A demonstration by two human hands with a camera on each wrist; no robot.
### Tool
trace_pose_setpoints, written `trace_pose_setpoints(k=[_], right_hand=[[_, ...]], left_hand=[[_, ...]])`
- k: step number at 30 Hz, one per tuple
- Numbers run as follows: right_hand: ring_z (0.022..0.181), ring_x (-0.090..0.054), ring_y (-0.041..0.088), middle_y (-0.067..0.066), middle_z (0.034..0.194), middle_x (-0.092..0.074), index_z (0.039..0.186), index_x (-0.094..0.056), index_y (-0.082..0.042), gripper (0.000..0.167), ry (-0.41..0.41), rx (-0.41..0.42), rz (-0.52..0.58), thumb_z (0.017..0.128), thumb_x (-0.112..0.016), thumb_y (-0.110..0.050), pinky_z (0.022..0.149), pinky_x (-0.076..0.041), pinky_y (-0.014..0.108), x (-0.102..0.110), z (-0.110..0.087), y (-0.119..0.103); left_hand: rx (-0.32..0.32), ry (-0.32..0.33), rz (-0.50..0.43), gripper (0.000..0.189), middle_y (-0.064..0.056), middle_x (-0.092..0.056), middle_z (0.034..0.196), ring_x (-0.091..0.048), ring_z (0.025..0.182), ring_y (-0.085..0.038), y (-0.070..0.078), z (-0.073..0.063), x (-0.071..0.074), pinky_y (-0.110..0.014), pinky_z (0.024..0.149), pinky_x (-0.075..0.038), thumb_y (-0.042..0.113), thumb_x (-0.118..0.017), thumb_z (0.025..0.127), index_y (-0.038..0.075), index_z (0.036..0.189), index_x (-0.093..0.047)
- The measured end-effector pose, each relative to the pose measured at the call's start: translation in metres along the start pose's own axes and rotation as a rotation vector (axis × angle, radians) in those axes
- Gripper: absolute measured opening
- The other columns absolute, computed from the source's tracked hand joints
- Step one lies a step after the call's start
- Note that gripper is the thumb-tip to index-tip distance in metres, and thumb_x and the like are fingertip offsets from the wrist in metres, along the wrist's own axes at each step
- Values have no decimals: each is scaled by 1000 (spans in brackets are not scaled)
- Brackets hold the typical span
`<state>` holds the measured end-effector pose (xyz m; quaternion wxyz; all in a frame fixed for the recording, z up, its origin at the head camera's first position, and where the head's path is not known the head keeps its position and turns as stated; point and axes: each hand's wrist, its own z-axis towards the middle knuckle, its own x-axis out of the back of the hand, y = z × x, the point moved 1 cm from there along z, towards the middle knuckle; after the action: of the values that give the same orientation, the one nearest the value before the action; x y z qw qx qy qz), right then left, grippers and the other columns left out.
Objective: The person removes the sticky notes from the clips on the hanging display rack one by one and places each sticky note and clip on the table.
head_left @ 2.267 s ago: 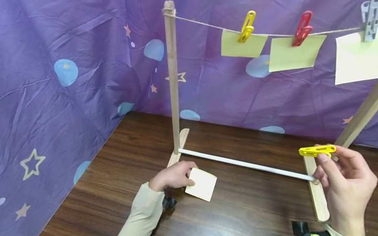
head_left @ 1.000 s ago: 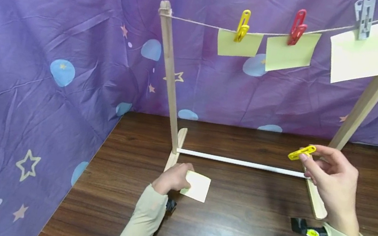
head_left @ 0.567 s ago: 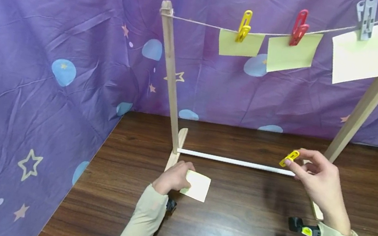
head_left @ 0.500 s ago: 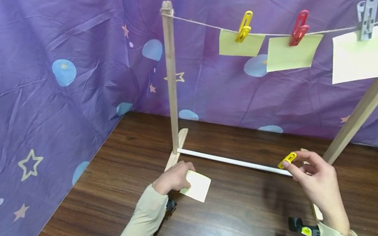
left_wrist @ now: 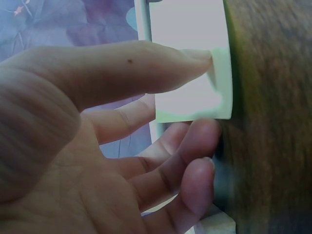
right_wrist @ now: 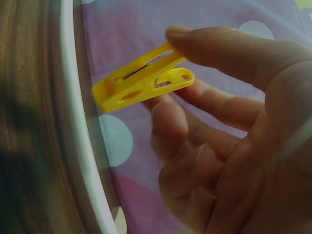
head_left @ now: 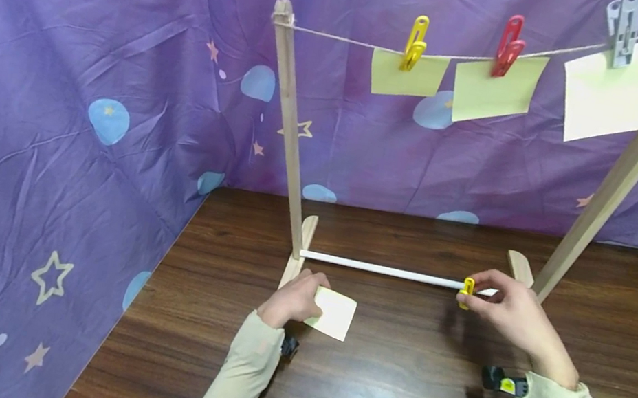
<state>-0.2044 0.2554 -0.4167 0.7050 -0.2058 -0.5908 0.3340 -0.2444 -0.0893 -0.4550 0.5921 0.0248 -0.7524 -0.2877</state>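
My left hand (head_left: 295, 298) pinches a pale note (head_left: 335, 314) over the table (head_left: 390, 384); my right hand (head_left: 516, 318) pinches a yellow peg (head_left: 467, 293) before the white rod (head_left: 383, 270). I'd squeeze squarely, without creasing the note.

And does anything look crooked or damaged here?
Nothing looks spilled or damaged. The paper held by the gray clothespin appears tilted, but the string slopes likewise, so the viewing angle may explain it.

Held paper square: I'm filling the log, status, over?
Left hand pinches paper square; right hand pinches yellow clothespin. Paper square not yet clipped. No obstruction visible between hands.
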Motion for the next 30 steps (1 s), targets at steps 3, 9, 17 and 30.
trace_pose_setpoints(k=[3, 9, 17, 30], right_hand=[[62, -59, -4, 11, 86, -70, 99, -65, -3, 26, -44, -4, 8, 82, -76, -19, 55, -48, 20, -3, 1, 4], [61, -58, -2, 12, 85, -68, 102, -63, 3, 31, -118, -29, 41, 81, -75, -16, 54, -50, 22, -8, 2, 11], [59, -56, 1, 8, 81, -67, 96, -64, 1, 26, -167, -41, 36, 79, -76, -15, 53, -49, 23, -15, 2, 18], [54, -52, 4, 6, 78, -65, 96, -61, 3, 26, -237, -62, 59, 79, -75, -12, 48, -47, 25, -25, 2, 28]], left_hand=[[1, 1, -8, 47, -13, -60, 99, -49, 86, -20, -1, -1, 0, -27, 75, -46, -2, -73, 66, 3, 111, -63], [-5, 7, -17, 47, -12, -58, 96, -47, 83, -18, 0, -2, 1, -26, 72, -45, -2, -74, 65, 3, 111, -63], [-23, 19, -8, 46, -12, -61, 95, -49, 84, -19, 0, -2, 1, -26, 71, -45, -2, -73, 63, 2, 108, -64], [-4, 1, -14, 47, -11, -57, 96, -46, 82, -18, 0, -2, 1, -25, 71, -44, -3, -72, 64, 3, 110, -63]])
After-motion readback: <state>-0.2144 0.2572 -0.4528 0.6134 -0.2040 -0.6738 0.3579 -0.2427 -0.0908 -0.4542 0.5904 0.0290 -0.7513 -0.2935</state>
